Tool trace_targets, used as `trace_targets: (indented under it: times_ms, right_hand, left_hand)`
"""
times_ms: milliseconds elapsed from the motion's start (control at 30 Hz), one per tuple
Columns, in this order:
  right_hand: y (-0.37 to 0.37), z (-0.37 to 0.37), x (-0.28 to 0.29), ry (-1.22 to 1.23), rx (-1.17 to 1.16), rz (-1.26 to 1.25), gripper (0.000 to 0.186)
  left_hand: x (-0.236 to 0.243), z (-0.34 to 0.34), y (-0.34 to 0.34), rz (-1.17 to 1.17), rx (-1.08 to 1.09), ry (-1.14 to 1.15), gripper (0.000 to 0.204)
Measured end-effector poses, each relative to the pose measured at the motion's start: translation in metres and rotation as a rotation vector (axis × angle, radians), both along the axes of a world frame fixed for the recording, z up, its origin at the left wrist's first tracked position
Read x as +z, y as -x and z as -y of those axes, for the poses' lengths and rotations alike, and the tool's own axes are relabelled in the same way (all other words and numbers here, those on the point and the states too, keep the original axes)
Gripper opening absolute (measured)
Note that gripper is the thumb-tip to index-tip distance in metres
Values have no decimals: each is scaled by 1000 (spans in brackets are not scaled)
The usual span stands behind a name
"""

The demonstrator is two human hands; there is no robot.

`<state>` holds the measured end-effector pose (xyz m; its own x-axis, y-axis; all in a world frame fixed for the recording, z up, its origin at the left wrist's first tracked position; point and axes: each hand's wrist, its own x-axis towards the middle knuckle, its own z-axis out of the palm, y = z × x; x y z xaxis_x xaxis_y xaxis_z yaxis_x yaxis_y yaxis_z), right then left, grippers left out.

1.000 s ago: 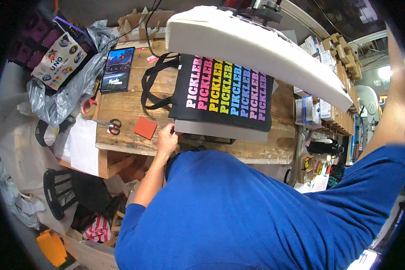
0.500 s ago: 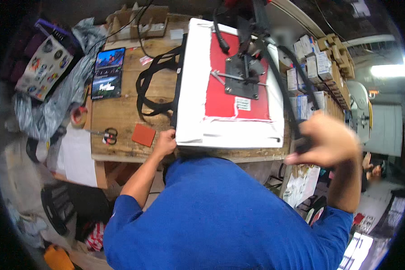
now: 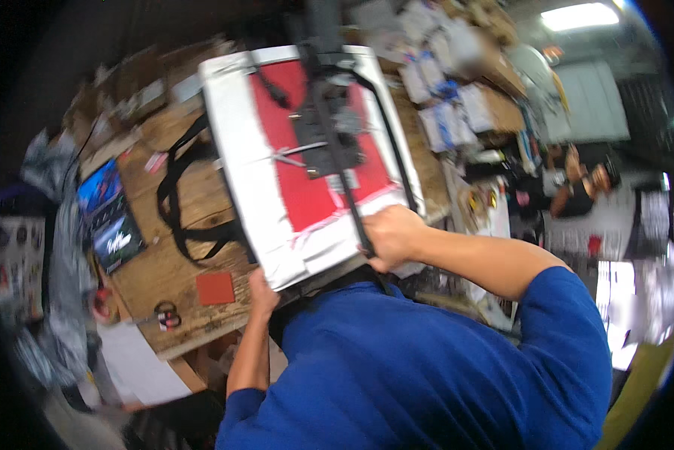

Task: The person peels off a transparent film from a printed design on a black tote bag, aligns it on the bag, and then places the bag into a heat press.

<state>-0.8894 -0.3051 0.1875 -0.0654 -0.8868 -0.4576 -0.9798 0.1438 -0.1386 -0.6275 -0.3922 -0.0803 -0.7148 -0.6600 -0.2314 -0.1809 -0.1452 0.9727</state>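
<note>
A white slab-like panel [image 3: 239, 161] with a red middle lies tilted on the wooden table in front of me. A black metal plate [image 3: 313, 144] is fixed to its red face with bolts, and a thin rod lies across it. My right hand [image 3: 393, 236] is closed round a black strap [image 3: 344, 184] that runs over the panel's near right part. My left hand [image 3: 262, 294] grips the panel's near left corner, some of its fingers hidden. Black looped webbing [image 3: 173, 201] spreads over the table on the panel's left side.
On the wooden table [image 3: 138, 281] lie a red-brown square [image 3: 215, 288], scissors [image 3: 167, 316] and a lit tablet [image 3: 109, 216]. Tape [image 3: 103, 306] and white paper [image 3: 138, 361] are at the left edge. Boxes [image 3: 487, 109] stack up at the right; another person [image 3: 579, 187] is beyond.
My right hand has swung in from the right, bringing the strap to the panel's near edge. My left hand stays at the corner. The whole view has turned, so the panel appears more tilted.
</note>
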Motion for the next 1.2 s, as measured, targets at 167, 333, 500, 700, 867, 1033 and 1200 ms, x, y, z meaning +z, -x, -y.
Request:
trace_targets:
  times_ms: [167,333,500,700,867,1033,1200]
  right_hand:
    - [-2,26,26,-184,-49,65,22]
    - [-14,26,47,-96,-82,49,23]
    - [-5,1,14,-67,-153,13,26]
    - [-1,12,4,87,-391,209,25]
    - [9,2,-19,335,-425,252,30]
    - [14,-15,-18,385,-414,240,30]
    - [11,-14,-22,438,-392,252,30]
  left_hand:
    - [56,102,-39,440,-287,141,14]
    - [190,188,13,-60,-110,777,26]
    - [383,21,169,-1079,-772,284,18]
    - [519,-140,163,-1355,-1786,-1251,22]
    - [511,-170,138,-834,-1829,-1907,31]
    - [505,-163,242,-1048,-2101,-974,33]
    - [489,-141,274,-1135,-1413,267,19]
